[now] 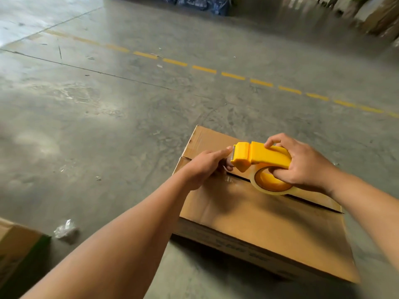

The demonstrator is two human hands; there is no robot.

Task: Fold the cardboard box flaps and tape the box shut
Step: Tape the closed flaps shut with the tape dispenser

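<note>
A brown cardboard box (265,221) lies on the concrete floor with its top flaps folded down; a dark seam runs between them. My right hand (302,165) grips a yellow tape dispenser (259,158) with a roll of clear tape (272,186), held over the seam. My left hand (207,167) reaches to the dispenser's serrated front end, its fingers pinching at the tape end there, above the left end of the seam. Whether the tape touches the box is hard to tell.
Grey concrete floor (108,115) spreads around the box, crossed by a dashed yellow line (204,69). A crumpled clear wrapper (65,230) lies left of the box. Another cardboard box (19,251) sits at the lower left. Stacked goods (375,16) line the far right.
</note>
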